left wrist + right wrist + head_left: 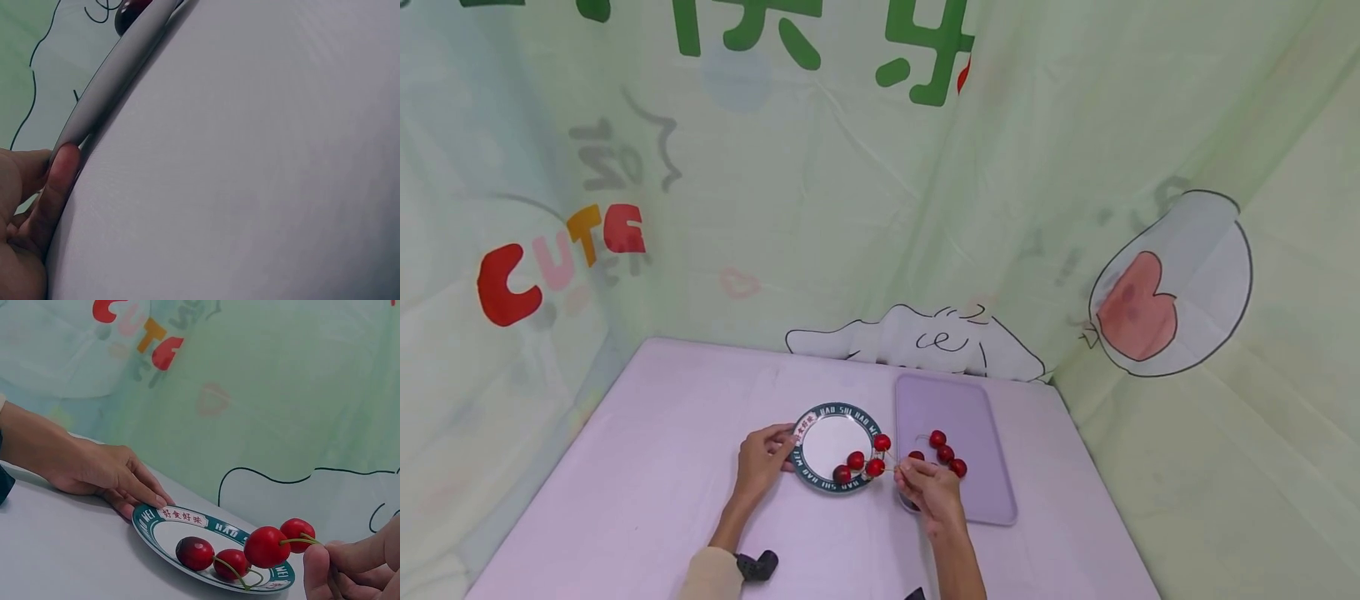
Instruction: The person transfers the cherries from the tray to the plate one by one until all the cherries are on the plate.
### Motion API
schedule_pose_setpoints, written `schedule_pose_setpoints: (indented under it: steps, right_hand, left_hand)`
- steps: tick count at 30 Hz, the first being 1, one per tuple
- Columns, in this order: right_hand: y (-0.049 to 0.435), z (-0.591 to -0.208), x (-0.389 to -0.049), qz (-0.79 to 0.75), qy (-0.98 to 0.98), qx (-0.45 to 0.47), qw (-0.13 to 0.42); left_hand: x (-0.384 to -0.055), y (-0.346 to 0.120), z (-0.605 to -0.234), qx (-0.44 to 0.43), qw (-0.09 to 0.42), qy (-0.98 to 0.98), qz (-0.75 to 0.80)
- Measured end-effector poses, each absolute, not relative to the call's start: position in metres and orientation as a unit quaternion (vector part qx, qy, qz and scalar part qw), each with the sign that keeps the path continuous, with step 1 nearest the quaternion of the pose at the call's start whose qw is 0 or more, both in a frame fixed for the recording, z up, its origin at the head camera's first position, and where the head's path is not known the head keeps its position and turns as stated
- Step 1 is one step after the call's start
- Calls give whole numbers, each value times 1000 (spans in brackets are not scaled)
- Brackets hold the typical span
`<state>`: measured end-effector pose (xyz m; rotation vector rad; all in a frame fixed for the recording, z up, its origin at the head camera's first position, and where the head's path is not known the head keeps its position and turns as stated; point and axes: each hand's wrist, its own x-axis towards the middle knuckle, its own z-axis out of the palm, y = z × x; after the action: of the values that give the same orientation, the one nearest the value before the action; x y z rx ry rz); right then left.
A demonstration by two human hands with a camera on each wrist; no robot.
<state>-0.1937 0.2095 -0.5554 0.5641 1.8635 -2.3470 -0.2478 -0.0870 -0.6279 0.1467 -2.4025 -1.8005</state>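
Pinching the thin green stems of two round, glossy red cherries between thumb and forefinger, the right hand holds them at the near right edge of a round white plate with a dark green lettered rim. Its forearm slants up and slightly leftward, the knuckles over the left edge of a rectangular lilac tray. The left forearm, in a beige sleeve, angles up and rightward; the left hand grips the plate's left rim, thumb above and a fingertip tucked below. Whether the plate touches the pale pink counter under that grip, I cannot tell. Two more red cherries with joined stems lie on the plate's near side. Further red cherries sit on the tray, some partly hidden by the right hand.
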Motion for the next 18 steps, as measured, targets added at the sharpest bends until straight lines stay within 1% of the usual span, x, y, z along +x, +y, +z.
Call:
schedule_pose_setpoints:
  steps: [18]
  right_hand:
    - [189,-561,-197,-761,624,161,70]
  left_hand:
    - [-247,-88,-626,48,69,-791,-605]
